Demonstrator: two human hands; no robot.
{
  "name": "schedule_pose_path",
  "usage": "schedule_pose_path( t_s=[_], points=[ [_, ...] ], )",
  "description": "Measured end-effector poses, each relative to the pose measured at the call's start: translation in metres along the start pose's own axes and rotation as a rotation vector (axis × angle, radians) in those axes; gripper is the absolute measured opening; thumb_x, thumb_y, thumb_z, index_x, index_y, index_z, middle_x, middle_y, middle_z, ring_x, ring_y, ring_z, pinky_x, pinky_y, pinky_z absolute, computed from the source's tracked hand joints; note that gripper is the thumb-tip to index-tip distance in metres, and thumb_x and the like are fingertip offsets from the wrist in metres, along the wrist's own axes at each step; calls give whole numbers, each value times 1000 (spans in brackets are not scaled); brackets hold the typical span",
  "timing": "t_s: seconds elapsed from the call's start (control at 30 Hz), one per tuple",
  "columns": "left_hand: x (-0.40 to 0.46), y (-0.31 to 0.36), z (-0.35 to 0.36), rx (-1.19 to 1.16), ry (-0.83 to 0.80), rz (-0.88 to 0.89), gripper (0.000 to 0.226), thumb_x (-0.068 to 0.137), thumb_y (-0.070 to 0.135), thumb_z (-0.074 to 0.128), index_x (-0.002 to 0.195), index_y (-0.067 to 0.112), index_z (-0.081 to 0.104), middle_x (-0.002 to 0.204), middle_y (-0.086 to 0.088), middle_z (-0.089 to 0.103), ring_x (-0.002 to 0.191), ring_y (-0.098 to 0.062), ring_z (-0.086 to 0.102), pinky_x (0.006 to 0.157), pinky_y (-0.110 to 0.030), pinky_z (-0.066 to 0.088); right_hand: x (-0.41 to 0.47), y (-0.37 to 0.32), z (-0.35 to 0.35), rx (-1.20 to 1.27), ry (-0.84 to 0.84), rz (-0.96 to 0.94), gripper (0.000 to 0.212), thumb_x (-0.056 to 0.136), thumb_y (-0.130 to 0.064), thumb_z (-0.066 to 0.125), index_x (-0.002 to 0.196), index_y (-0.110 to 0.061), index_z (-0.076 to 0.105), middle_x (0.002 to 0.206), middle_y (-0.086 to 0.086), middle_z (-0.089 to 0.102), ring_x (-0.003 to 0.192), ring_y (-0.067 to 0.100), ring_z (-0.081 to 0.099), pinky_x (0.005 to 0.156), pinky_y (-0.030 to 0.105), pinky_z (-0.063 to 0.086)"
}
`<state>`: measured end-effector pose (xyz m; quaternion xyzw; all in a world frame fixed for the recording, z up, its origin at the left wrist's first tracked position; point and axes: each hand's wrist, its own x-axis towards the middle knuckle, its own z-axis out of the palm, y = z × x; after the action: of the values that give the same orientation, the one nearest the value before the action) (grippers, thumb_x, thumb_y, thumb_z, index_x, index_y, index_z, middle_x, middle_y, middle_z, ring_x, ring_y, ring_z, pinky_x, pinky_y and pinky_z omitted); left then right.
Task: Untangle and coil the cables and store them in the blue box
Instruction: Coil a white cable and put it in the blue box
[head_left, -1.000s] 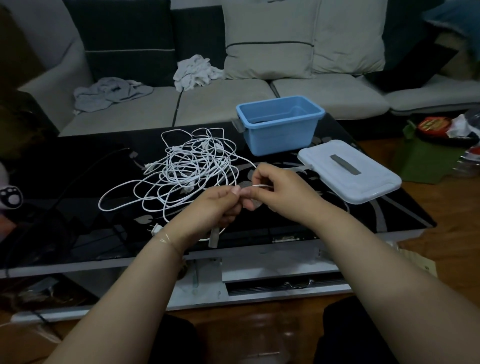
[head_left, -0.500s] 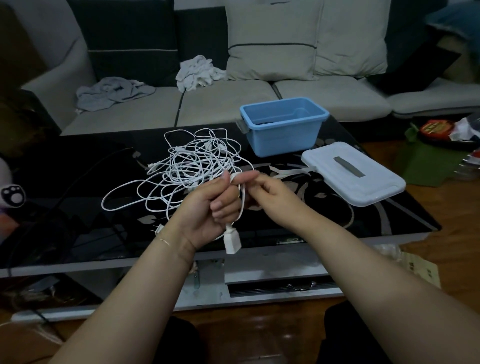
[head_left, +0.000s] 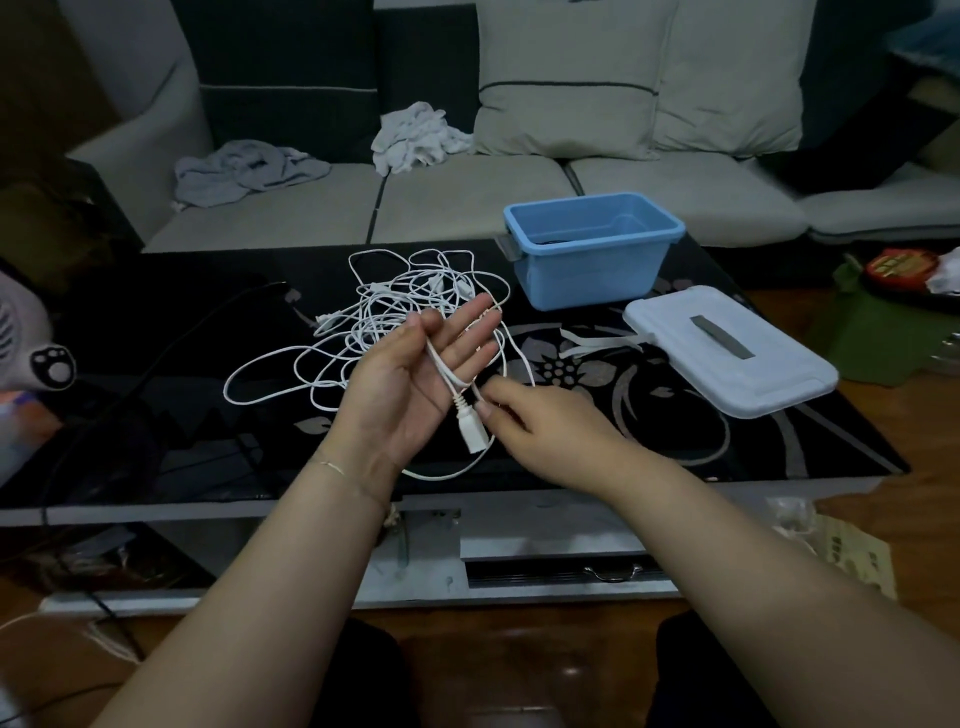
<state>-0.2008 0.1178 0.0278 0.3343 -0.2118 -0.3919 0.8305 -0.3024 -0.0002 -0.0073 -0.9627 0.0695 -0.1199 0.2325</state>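
Note:
A tangle of white cables (head_left: 384, 317) lies in the middle of the black glass table (head_left: 779, 441). My left hand (head_left: 405, 389) is held palm up in front of it with straight fingers. One white cable runs down across that palm to a white connector (head_left: 471, 434) hanging off its lower edge. My right hand (head_left: 550, 426) pinches this cable just beside the connector, and a loop of it sags below both hands. The blue box (head_left: 592, 270) stands open at the table's far right, with something dark inside that I cannot make out.
The box's white lid (head_left: 727, 358) lies flat on the table's right side, white strips (head_left: 597, 343) beside it. A black cable (head_left: 171, 343) crosses the table's left part. Behind is a sofa (head_left: 467, 202) with crumpled cloths. A green bag (head_left: 878, 322) is on the floor at right.
My left hand has opened from a curled grip to a flat palm facing up. My right hand has dropped lower and to the right, down to the connector.

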Motion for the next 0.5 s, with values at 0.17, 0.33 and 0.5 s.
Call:
schedule_pose_path(
  t_s=[0.17,0.33,0.5],
  points=[
    [-1,-8,3,199,104,111,33,105,12,26,81,10,49,126,-21,60,110,-28,64,82,-38,58,-3,-7,-1,-47,-37,-72,32,93,-43,45,71,-25,33,64,-5,48,73,27,54,62,38,44],
    [-4,-30,7,877,126,261,31,105,20,28,81,14,46,129,0,55,125,-16,53,89,-33,55,-4,-8,-9,-104,-67,-102,21,91,-42,48,86,-23,54,85,5,65,82,29,60,65,38,47],
    [2,-28,-10,1686,63,379,28,102,34,28,86,23,49,127,0,63,105,-21,64,80,-36,47,-10,-12,-18,-138,-30,-131,32,87,-41,52,63,-19,52,72,-2,58,74,21,56,62,37,45]
  ],
)
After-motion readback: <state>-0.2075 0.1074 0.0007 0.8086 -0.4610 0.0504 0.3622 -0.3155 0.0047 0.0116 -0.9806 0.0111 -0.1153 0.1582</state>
